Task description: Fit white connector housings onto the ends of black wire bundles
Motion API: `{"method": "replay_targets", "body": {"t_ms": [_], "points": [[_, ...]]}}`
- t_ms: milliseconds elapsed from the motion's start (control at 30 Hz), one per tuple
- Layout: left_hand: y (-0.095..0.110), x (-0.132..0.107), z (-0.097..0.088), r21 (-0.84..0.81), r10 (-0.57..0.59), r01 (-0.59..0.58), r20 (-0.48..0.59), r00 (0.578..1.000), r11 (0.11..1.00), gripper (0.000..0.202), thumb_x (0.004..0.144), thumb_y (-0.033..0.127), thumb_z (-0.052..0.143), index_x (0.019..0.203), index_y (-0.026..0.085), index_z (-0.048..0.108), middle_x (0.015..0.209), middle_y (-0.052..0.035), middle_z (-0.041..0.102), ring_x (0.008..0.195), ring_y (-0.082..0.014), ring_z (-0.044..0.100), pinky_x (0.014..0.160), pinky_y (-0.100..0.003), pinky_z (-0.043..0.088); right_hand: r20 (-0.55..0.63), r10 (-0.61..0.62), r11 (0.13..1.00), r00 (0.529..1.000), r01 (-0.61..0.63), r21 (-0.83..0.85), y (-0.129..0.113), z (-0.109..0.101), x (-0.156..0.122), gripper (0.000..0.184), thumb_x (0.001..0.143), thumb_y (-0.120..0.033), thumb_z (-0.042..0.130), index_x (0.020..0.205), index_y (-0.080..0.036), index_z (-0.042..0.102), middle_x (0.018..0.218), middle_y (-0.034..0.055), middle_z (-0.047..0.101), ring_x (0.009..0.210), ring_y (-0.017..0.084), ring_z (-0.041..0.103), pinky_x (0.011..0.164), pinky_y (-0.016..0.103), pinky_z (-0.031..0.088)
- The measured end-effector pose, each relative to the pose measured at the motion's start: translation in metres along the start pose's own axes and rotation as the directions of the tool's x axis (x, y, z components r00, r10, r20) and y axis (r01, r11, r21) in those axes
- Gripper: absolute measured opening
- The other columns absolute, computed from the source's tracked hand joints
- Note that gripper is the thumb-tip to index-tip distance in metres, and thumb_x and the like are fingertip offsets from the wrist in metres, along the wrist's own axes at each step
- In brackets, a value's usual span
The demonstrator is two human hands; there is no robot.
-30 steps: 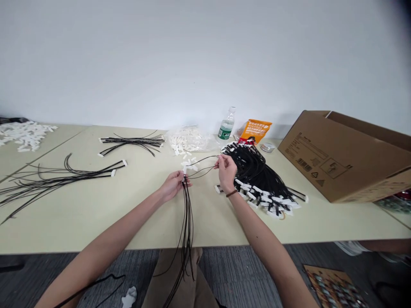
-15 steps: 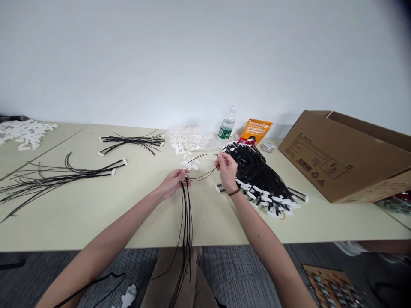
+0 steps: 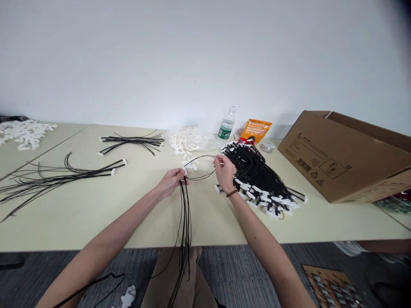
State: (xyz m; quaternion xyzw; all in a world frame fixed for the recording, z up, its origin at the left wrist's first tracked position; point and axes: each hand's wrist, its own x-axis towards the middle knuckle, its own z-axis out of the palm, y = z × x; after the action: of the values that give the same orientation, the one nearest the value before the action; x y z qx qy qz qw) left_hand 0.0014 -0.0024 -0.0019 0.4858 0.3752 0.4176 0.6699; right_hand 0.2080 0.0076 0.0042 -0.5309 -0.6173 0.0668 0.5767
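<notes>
Wall (image 3: 144, 64): soft, even light; upper right corner dark
Carpet (image 3: 231, 273): dimmer
Cardboard box (image 3: 346, 158): stretched by wide-angle distortion

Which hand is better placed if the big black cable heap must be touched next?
Probably the right hand: it is beside the cable heap, though it pinches thin black wires. The left hand is farther away and holds a white connector with hanging wires below it.

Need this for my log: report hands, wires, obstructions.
Left hand holding connector, wires hanging below. Right hand pinching strands. Loose connectors close behind; nothing visibly blocking.
</notes>
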Motion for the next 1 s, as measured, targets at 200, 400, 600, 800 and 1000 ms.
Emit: {"method": "replay_targets", "body": {"t_ms": [200, 400, 600, 800, 1000], "points": [[-0.005, 0.000, 0.005, 0.263, 0.002, -0.002, 0.000, 1.000, 0.965, 0.033, 0.069, 0.047, 0.060, 0.069, 0.015, 0.053, 0.055, 0.0013, 0.054, 0.052, -0.0130, 0.055, 0.055, -0.027, 0.043, 0.418, -0.487, 0.779, 0.767, 0.598, -0.187, -0.012, 0.007, -0.014, 0.045, 0.076, -0.003, 0.041, 0.118, -0.015, 0.050, 0.119, 0.0114, 0.052, 0.120, 0.022, 0.039, 0.099, 0.043, 0.037], [-0.010, 0.001, 0.000, 0.134, -0.041, 0.035, 0.047, 0.998, 0.990, 0.037, 0.068, 0.048, 0.062, 0.082, 0.014, 0.058, 0.070, -0.0018, 0.060, 0.059, -0.0131, 0.056, 0.061, -0.029, 0.045, 0.590, -0.485, 0.802, 0.645, 0.597, 0.006, -0.019, 0.020, -0.030, 0.036, 0.088, -0.014, 0.040, 0.122, -0.022, 0.048, 0.112, 0.0081, 0.056, 0.103, 0.017, 0.051, 0.084, 0.032, 0.048], [0.004, -0.002, -0.004, -0.013, -0.122, 0.125, 0.119, 0.985, 0.992, 0.034, 0.068, 0.040, 0.067, 0.087, 0.012, 0.062, 0.086, -0.0049, 0.059, 0.074, -0.0129, 0.058, 0.079, -0.030, 0.044, 0.497, -0.477, 0.827, 0.724, 0.562, -0.026, -0.005, 0.023, -0.027, 0.024, 0.089, -0.018, 0.043, 0.105, -0.021, 0.061, 0.090, 0.0054, 0.060, 0.086, 0.014, 0.054, 0.072, 0.024, 0.046], [0.013, -0.005, -0.006, -0.050, -0.210, 0.220, 0.155, 0.965, 0.974, 0.024, 0.064, 0.027, 0.072, 0.080, 0.011, 0.064, 0.082, -0.0057, 0.060, 0.082, -0.0149, 0.058, 0.085, -0.030, 0.042, 0.430, -0.514, 0.747, 0.742, 0.634, -0.200, -0.009, 0.019, -0.027, 0.022, 0.090, -0.019, 0.043, 0.097, -0.019, 0.064, 0.081, 0.0039, 0.063, 0.075, 0.014, 0.052, 0.064, 0.023, 0.043], [0.014, -0.007, -0.004, 0.002, -0.177, 0.177, 0.070, 0.982, 0.984, 0.019, 0.063, 0.026, 0.072, 0.073, 0.011, 0.065, 0.069, -0.0011, 0.055, 0.066, -0.0082, 0.047, 0.069, -0.023, 0.039, 0.448, -0.577, 0.639, 0.683, 0.719, -0.273, -0.013, 0.013, -0.028, 0.025, 0.091, -0.016, 0.042, 0.107, -0.018, 0.060, 0.085, 0.0048, 0.064, 0.074, 0.015, 0.050, 0.062, 0.027, 0.043]]}}
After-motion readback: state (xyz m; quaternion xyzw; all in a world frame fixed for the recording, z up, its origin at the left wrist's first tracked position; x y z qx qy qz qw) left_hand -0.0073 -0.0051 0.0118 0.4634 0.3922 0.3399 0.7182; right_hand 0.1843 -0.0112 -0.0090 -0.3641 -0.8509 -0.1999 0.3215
